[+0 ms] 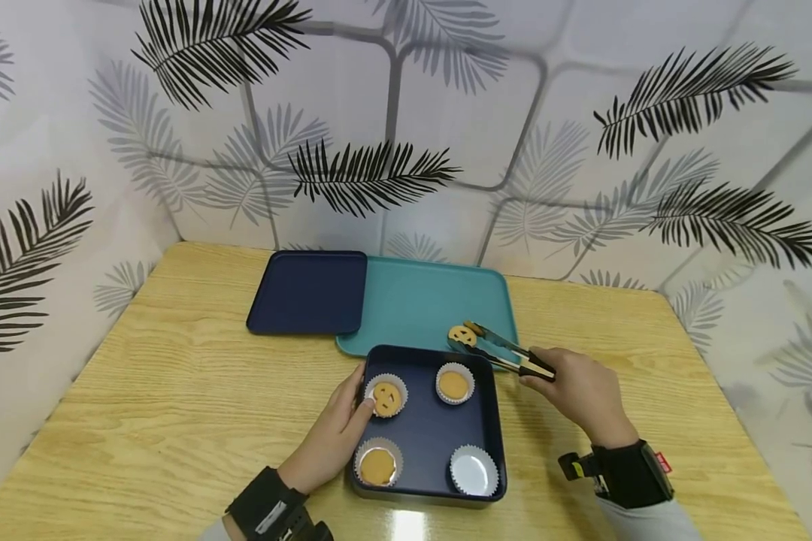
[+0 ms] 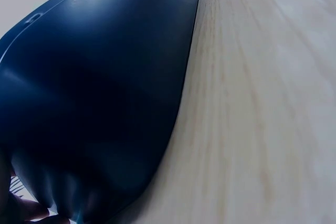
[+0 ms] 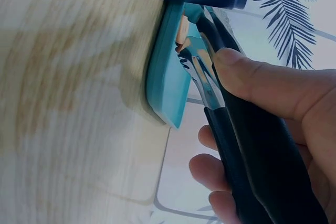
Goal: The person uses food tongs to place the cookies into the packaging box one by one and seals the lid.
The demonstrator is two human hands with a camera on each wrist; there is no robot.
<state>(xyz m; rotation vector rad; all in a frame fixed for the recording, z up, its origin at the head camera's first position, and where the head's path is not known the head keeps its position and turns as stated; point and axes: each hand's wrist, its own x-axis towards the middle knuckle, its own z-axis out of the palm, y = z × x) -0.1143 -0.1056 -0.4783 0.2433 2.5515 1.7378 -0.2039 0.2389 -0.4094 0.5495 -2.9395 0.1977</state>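
My left hand (image 1: 331,432) holds the left side of a deep navy pan (image 1: 429,432), its thumb over the rim by a paper cup with a face cookie (image 1: 387,399). In the left wrist view, the pan's dark wall (image 2: 105,77) fills much of the frame, with fingertips at the lower left. My right hand (image 1: 582,387) grips black-handled metal tongs (image 3: 257,145). Their spread tips stand on either side of another face cookie (image 1: 462,335) on the teal tray (image 1: 433,300). Two more cups in the pan contain plain-topped cookies (image 1: 455,385); a fourth cup (image 1: 474,471) shows a bare bottom.
A flat navy tray (image 1: 311,293) overlaps the teal tray's left end. The pan's far edge stands close against the teal tray's near edge. Behind the wooden table (image 1: 176,391) hangs a leaf-patterned backdrop (image 1: 446,150).
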